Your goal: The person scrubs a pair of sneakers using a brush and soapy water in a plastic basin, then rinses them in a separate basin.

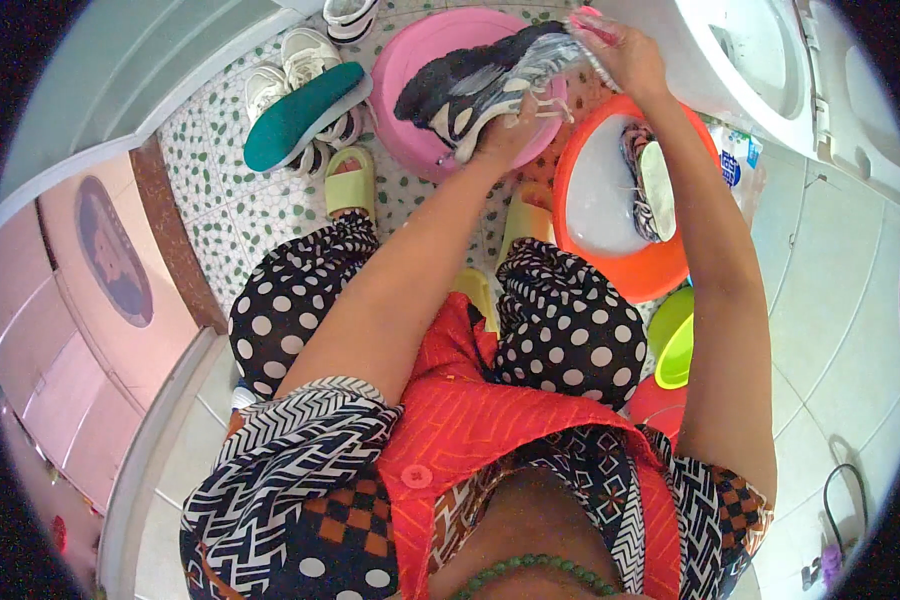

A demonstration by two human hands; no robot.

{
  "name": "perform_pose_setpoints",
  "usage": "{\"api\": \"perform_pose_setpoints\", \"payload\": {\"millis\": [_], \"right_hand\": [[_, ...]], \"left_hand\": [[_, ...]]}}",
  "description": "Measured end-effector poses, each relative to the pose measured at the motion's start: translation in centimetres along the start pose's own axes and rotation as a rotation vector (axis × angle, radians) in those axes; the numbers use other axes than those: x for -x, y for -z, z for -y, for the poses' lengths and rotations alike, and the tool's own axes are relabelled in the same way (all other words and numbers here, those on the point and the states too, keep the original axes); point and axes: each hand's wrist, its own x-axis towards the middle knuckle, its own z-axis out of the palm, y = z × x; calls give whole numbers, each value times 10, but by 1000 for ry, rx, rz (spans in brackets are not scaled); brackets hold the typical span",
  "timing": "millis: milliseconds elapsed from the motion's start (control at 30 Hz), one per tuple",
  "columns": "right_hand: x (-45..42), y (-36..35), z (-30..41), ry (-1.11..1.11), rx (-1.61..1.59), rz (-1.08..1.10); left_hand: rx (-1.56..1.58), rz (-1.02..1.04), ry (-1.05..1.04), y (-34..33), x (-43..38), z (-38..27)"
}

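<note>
My left hand (506,139) grips a black, grey and white lace-up sneaker (469,82) from below, its pale laces hanging loose. The sneaker lies tilted over a pink plastic basin (420,37). In my right hand (636,61) is a scrub brush (594,26) with a pink handle and pale bristles, held against or close by one end of the sneaker; motion blurs the brush. Below my right forearm, an orange basin (621,279) contains whitish liquid. Another shoe (655,191) rests in it on its side, pale sole showing.
White sneakers (307,56) stand at the left with a teal insole (300,120) across them. A white toilet (690,82) is at the upper right, a plastic packet (739,161) bearing writing beside it. Green containers (675,352) sit below the orange basin. Green slippers (350,184) cover my feet.
</note>
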Motion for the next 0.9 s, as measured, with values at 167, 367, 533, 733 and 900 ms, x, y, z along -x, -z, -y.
{"api": "perform_pose_setpoints", "payload": {"millis": [167, 367, 533, 733, 900], "right_hand": [[23, -23, 91, 293, -268, 175], [10, -53, 103, 718, 36, 142], [-29, -34, 122, 613, 166, 446], [-26, -34, 56, 502, 67, 381], [-17, -20, 32, 520, -36, 286]], "left_hand": [[-418, -41, 32, 29, 4, -3], [-1236, 431, 34, 49, 5, -40], [-918, 276, -94, 73, 7, 16], [-1011, -5, -384, 52, 1, 29], [-437, -99, -273, 58, -6, 26]]}}
